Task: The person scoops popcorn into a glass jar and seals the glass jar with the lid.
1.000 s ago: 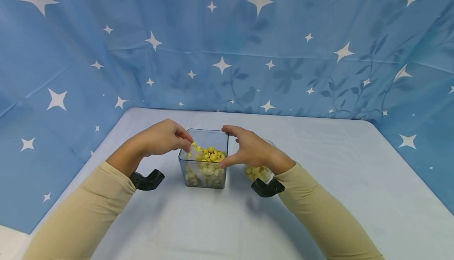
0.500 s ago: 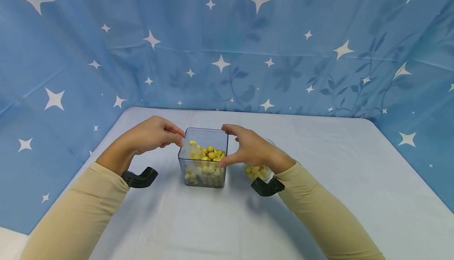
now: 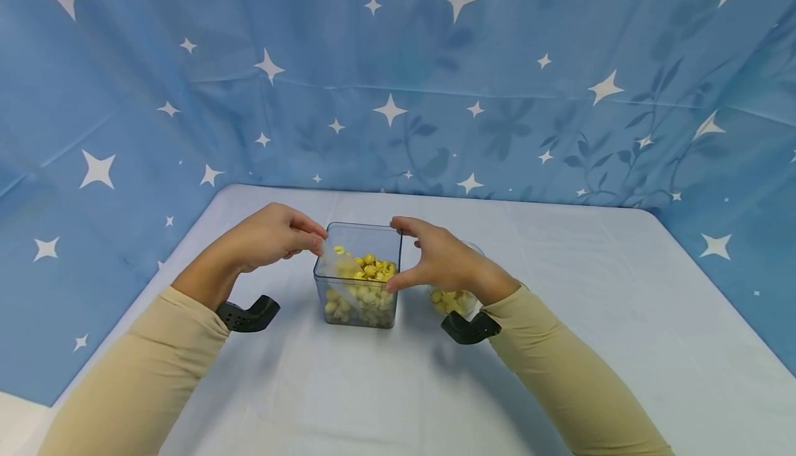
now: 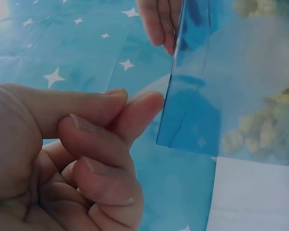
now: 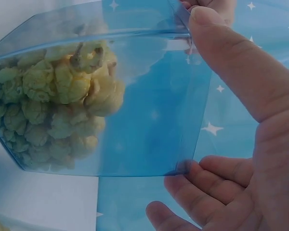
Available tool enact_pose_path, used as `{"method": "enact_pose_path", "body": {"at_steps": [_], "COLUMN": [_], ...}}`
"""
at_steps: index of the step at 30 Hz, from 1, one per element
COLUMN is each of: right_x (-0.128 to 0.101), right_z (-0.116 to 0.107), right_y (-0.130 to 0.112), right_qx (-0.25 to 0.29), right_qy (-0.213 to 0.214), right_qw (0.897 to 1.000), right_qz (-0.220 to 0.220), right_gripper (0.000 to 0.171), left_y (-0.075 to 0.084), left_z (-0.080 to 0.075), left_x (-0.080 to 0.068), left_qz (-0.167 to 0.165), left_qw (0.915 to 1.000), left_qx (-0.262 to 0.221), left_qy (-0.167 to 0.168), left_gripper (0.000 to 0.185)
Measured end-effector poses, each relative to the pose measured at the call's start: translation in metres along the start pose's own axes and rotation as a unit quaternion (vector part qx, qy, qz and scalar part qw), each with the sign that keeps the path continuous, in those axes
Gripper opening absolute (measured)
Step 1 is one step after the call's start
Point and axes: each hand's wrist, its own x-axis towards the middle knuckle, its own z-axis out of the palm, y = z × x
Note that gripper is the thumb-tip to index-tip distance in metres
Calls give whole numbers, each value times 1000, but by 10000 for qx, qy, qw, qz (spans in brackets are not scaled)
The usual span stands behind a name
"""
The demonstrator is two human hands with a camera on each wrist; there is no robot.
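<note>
A clear bluish square plastic box [image 3: 357,314] stands on the table, part filled with yellow popcorn [image 3: 373,268]. My left hand [image 3: 267,238] is at the box's upper left rim. Its thumb and forefinger pinch a thin, milky, see-through piece [image 4: 156,84] that reaches into the box; its exact kind is hard to tell. The other left fingers [image 4: 108,183] are curled in. My right hand [image 3: 441,259] grips the box's right side, thumb [image 5: 231,57] at the near rim corner and fingers [image 5: 202,187] at the far one.
Behind my right wrist stands a round clear container [image 3: 450,300] with more popcorn, partly hidden by the hand and wrist. A white cloth covers the table [image 3: 348,387]. A blue curtain with white stars [image 3: 398,145] hangs along the far and side edges.
My left hand has drawn back leftward from over the popcorn to the box's left rim, and hardly moves in the last half second. The right hand keeps its grip.
</note>
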Motion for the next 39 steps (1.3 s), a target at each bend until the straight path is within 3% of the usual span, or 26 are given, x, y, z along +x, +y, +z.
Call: {"method": "enact_pose_path", "body": {"at_steps": [9,21,27,31,39], "right_x": [1,0,-1,0,0], "right_z": [1,-2,-3,-4,-2], "right_y": [2,1,0,0,-1], "right_qx": [-29,79,120,76,172], "right_qy": [-31,30,5,26,-11], "right_qw": [10000,10000,9999,10000,9998], "right_qz": [11,35,37,9,41], "right_gripper": [105,105,106,106,106], "left_y": [-6,10,5,7,3], "left_z": [-3,5,13,20,16], "left_x": [0,5,13,19,14], "left_qz": [91,134,-39,22,13], "left_qw": [9995,9995,9998,9998,9998], "left_qx": [-286,285,57,-17,-199], "left_qy": [43,-36,-162,-189,-37], "left_gripper": [33,31,30,27,31]}}
